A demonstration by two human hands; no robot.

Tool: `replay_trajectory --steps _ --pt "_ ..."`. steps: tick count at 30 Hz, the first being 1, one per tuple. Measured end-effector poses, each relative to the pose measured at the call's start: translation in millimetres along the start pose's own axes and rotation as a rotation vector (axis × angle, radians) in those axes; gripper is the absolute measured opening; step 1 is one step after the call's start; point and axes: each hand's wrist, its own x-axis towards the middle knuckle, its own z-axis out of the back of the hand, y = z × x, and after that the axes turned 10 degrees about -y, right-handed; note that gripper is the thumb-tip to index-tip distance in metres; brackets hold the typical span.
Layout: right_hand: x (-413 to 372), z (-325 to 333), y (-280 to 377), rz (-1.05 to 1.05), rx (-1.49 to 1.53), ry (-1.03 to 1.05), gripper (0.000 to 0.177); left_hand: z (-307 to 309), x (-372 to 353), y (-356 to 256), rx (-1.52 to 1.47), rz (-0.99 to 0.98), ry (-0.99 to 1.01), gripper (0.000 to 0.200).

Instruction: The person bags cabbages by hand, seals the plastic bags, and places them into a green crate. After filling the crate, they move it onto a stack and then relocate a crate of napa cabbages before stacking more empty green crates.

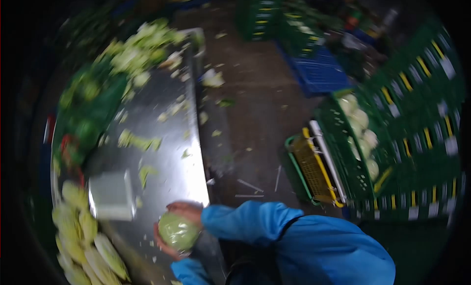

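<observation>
A round pale green cabbage (179,232) with a glossy, film-like sheen is held between my two hands over the near end of the metal table (171,160). My left hand (166,245) curls around its lower left side. My right hand (189,211) lies over its upper right side. Left of the cabbage is a flat whitish square tray or pad (112,194). Elongated pale yellow heads, like Chinese cabbage (88,241), are heaped at the table's near left corner.
Trimmed leaves (142,49) pile at the table's far end, beside a green net sack (88,123). Right of me, a green crate (338,138) holds several pale round heads (360,121). Stacked green crates (417,99), yellow and green baskets (309,165) and a blue pallet (319,72) stand around. Leaf scraps litter the floor.
</observation>
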Motion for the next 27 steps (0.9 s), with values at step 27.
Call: replay_trajectory --steps 27 --pt "-636 597 108 0.867 0.903 -1.833 0.102 -413 -522 614 0.885 0.889 1.56 0.064"
